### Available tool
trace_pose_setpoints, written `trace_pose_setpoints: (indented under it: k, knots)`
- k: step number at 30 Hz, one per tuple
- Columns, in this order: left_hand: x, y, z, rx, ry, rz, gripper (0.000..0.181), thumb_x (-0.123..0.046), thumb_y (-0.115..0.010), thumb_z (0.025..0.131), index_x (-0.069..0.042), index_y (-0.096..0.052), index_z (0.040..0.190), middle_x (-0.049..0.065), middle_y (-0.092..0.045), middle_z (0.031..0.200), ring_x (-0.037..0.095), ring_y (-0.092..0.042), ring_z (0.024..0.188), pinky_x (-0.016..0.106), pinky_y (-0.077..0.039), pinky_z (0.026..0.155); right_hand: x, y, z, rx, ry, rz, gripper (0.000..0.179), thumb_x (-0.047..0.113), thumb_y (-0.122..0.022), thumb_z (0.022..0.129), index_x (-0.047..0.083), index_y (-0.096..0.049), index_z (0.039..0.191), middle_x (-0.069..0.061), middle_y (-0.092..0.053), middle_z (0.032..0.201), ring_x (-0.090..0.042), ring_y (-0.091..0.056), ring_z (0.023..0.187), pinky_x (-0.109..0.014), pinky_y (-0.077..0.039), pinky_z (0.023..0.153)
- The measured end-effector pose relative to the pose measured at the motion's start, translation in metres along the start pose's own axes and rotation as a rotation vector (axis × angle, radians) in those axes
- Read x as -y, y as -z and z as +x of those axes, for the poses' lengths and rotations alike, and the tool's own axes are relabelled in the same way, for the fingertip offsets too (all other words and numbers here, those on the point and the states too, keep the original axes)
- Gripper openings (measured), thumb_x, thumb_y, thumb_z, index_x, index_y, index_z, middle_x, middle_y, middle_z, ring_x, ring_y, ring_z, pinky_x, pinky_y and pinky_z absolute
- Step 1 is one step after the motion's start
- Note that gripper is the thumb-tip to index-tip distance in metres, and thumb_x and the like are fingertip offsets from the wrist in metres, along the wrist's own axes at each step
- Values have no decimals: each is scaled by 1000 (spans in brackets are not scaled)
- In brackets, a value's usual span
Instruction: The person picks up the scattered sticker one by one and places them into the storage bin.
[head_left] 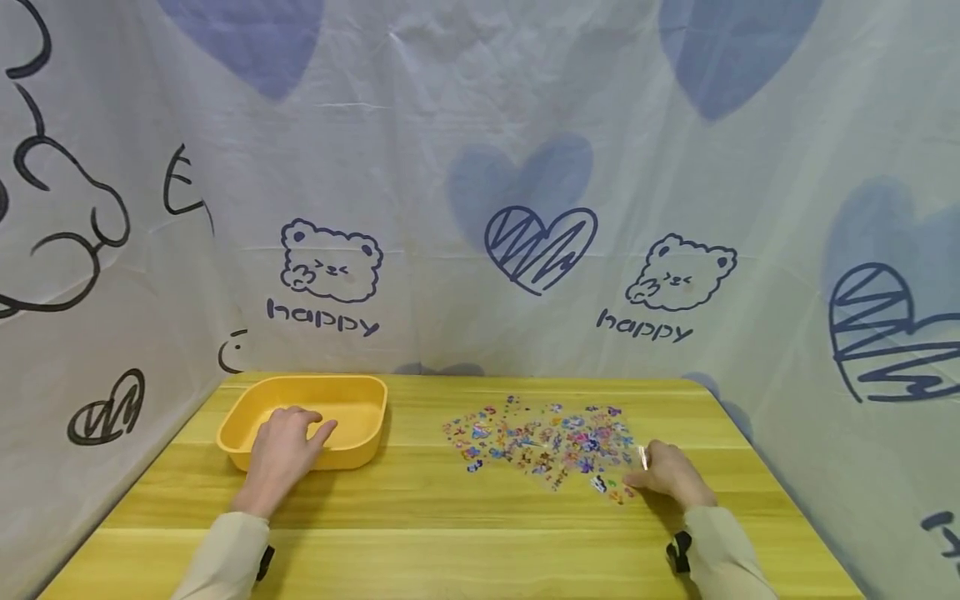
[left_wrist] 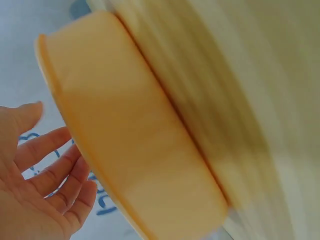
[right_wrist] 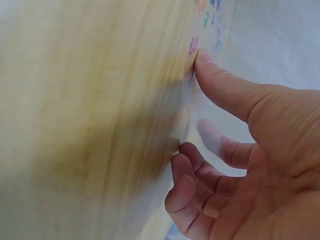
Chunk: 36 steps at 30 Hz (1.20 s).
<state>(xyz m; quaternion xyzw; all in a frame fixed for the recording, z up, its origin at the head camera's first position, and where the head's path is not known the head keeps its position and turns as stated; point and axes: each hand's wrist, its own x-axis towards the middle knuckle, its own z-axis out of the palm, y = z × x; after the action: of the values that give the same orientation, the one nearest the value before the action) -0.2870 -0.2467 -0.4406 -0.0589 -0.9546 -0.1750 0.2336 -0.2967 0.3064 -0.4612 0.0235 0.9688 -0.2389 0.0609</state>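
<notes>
My left hand [head_left: 288, 446] is over the near side of a yellow plastic bin [head_left: 300, 382], thumb and fingers apart and nothing held. In the left wrist view its fingertips overlap the bin's rim [left_wrist: 70, 125]. Many small colourful flower- and butterfly-like stickers [head_left: 588, 442], seemingly on clear film, lie spread over the right half of the table. At their right end is my right hand [head_left: 671, 473], its thumb tip down beside a pink sticker [right_wrist: 193, 46] and its fingers loosely bent near the surface. A bright glint [head_left: 642, 457] shows by its fingers; I cannot tell whether they grip film.
The wood-grain table [head_left: 420, 542] runs up to a white cloth backdrop [head_left: 435, 333] printed with hearts, bears and writing. Cloth also hangs along the left and right sides. Dark bands [head_left: 678, 552] sit on both wrists.
</notes>
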Motion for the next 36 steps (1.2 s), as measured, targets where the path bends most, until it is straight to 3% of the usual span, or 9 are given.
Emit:
trace_pose_setpoints:
  k: [8,13,18,22,27,36]
  knots:
    - [26,10,-12,42,70,22,54,-47,-58,96,4,-71,106,29,-66,113,49,-54,108,64,-38,88,-2,-2,1,-48,5,29,35,20,-77,84,-1,-52,95,-9,-56,84,-22,-49,75,-33,-41,65]
    - [38,16,-12,52,80,44,60,-51,-57,94,5,-71,106,30,-65,112,49,-54,109,64,-37,90,-8,0,1,-112,71,87,15,5,-66,88,-6,-62,98,-10,-67,77,-18,-58,66,-33,-47,60]
    - [49,19,-12,102,124,20,76,-62,-56,91,11,-67,109,34,-61,114,50,-51,109,60,-36,96,-9,10,0,-182,108,120,12,3,-63,88,-6,-68,95,-11,-68,77,-19,-58,64,-34,-47,58]
    - [57,20,-15,138,155,18,87,-70,-53,88,13,-65,112,37,-57,118,51,-47,111,61,-33,98,-8,18,0,-184,82,176,15,5,-59,93,-6,-69,98,-10,-69,74,-19,-56,58,-32,-44,54]
    - [63,22,-18,160,168,24,90,-72,-52,87,13,-64,113,37,-55,120,52,-45,111,64,-33,97,-3,26,1,-173,43,231,26,9,-52,99,-8,-64,114,-16,-70,79,-25,-63,60,-34,-48,54]
    - [74,31,-18,218,175,11,95,-75,-58,81,15,-62,112,34,-60,108,46,-54,98,61,-41,89,11,31,2,-245,48,294,28,17,-55,100,-4,-65,117,-17,-71,87,-19,-64,67,-35,-53,58]
